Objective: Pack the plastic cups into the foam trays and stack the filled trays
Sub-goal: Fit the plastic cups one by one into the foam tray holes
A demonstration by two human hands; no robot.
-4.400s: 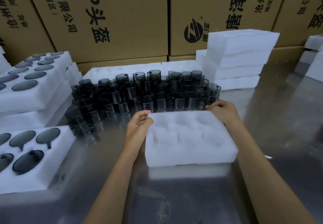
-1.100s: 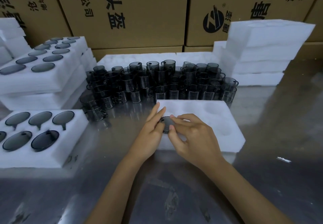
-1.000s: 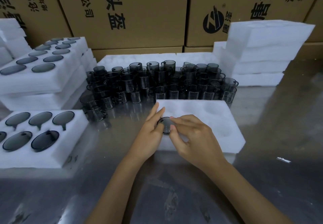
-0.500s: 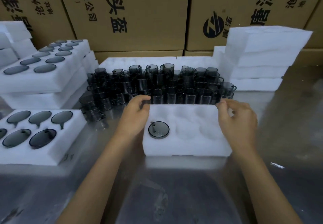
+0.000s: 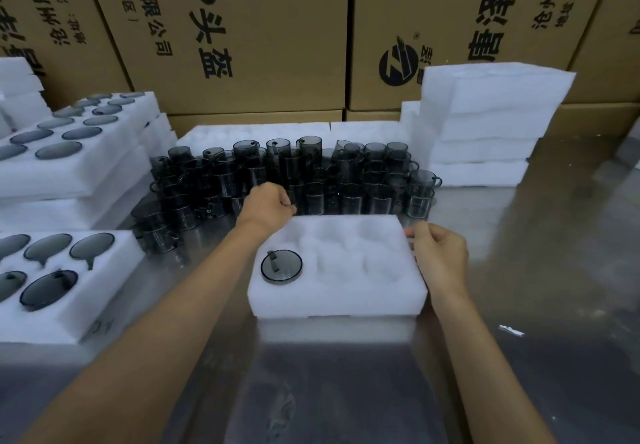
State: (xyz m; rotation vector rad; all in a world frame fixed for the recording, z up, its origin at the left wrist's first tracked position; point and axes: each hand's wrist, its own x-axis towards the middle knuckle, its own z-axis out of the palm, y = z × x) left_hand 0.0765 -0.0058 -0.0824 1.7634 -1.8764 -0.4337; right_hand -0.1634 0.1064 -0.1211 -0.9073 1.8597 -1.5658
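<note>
Four brown cardboard cartons [image 5: 263, 38] printed with black characters stand as a wall behind a reflective steel table [image 5: 540, 270]. On its right a stack of four plain white foam blocks [image 5: 485, 125] rises; at the left lie stacked white foam trays filled with cups [image 5: 69, 163], and nearer, another filled foam tray [image 5: 65, 291] showing five dark rims. In the middle sits the white foam tray being packed [image 5: 339, 270], holding one smoky grey plastic cup [image 5: 281, 266] in its near left pocket. Behind it stands a crowd of loose smoky grey cups [image 5: 311, 177], too many and too overlapped to count. The left hand [image 5: 268, 206] curls its fingers around a cup at the crowd's front edge. The right hand [image 5: 438, 253] touches the tray's right far corner, fingers bent, nothing visibly held.
</note>
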